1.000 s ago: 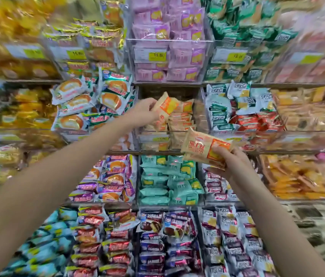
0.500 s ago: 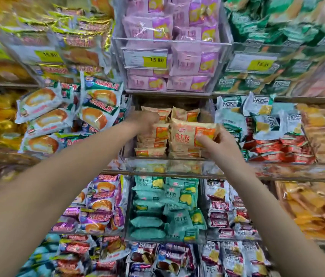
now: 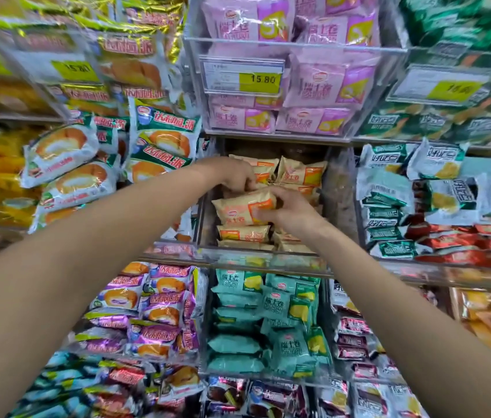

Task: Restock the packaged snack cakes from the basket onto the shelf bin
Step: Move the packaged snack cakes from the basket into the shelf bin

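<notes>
A clear plastic shelf bin [image 3: 339, 188] in the middle row holds several tan-and-orange packaged snack cakes [image 3: 301, 173]. My right hand [image 3: 291, 211] grips one tan-and-orange snack cake [image 3: 239, 209] by its right end, on top of the front stack inside the bin. My left hand [image 3: 235, 176] reaches into the bin just behind that pack, fingers curled down among the packs at the back; what it holds is hidden. The basket is out of view.
Neighbouring bins are packed: pink cakes [image 3: 313, 86] with a yellow 15.80 price tag [image 3: 261, 79] above, teal packs [image 3: 268, 312] below, green-and-white cream cakes [image 3: 159, 137] left, green, white and red packs [image 3: 419, 206] right. The bin's clear front lip [image 3: 256, 256] juts forward.
Both hands moved deeper into the bin. The right hand's pack went from held in the air to lying on the front stack. The left hand's pack is now out of sight among the back packs.
</notes>
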